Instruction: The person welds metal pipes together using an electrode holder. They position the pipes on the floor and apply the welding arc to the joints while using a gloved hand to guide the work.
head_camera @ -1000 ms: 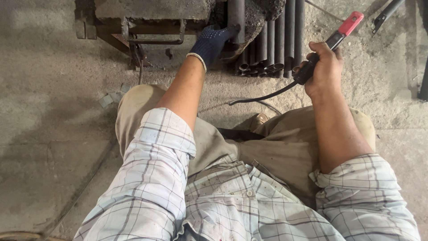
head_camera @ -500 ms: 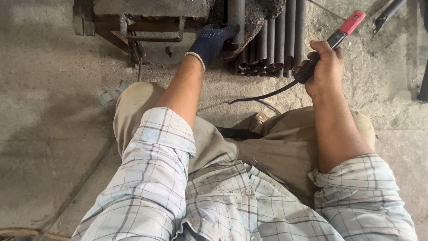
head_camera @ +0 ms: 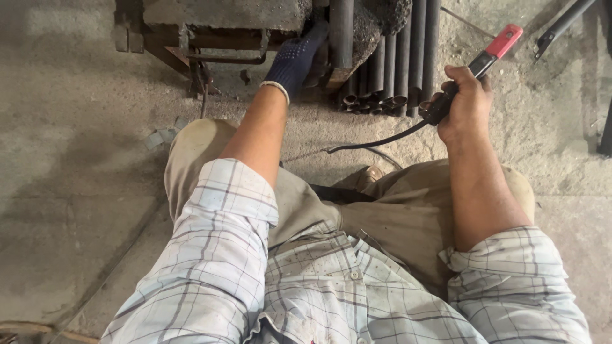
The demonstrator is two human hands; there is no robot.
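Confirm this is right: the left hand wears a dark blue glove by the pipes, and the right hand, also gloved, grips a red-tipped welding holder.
Not quite. The head view shows the right hand bare, not gloved. It does grip the red-tipped welding holder, and the gloved left hand is by the pipes.

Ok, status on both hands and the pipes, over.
Left hand, blue knit glove, on a dark steel pipe. Right hand gripping red-tipped black welding holder. Nothing between them.
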